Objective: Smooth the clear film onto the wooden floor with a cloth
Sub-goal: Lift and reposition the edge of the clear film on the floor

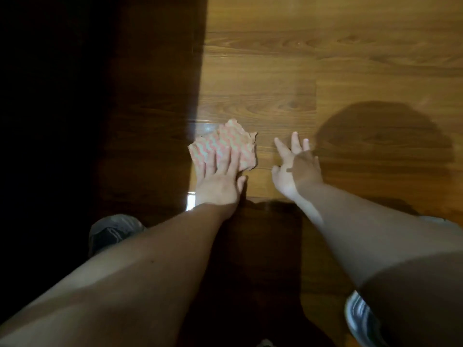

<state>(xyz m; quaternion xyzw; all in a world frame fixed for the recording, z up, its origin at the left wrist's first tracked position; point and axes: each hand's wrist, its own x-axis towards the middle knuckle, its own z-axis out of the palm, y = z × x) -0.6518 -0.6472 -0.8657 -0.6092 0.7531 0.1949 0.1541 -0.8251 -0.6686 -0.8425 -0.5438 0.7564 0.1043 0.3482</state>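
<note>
A pink cloth [230, 140] with a wavy pattern lies flat on the wooden floor [350, 58]. My left hand [220, 179] presses it down with straight, spread fingers. The clear film [263, 96] covers the sunlit boards as a faint glossy rectangle; its right edge runs near the plank seam and a glare spot shows at its left edge. My right hand [295, 164] is to the right of the cloth, fingers straight and spread, low over the film; whether it touches the film I cannot tell.
The left part of the floor lies in deep shadow. A dark shoe [112, 231] sits at lower left and a striped shoe [360, 321] at lower right. A round shadow [383, 136] falls on the boards to the right.
</note>
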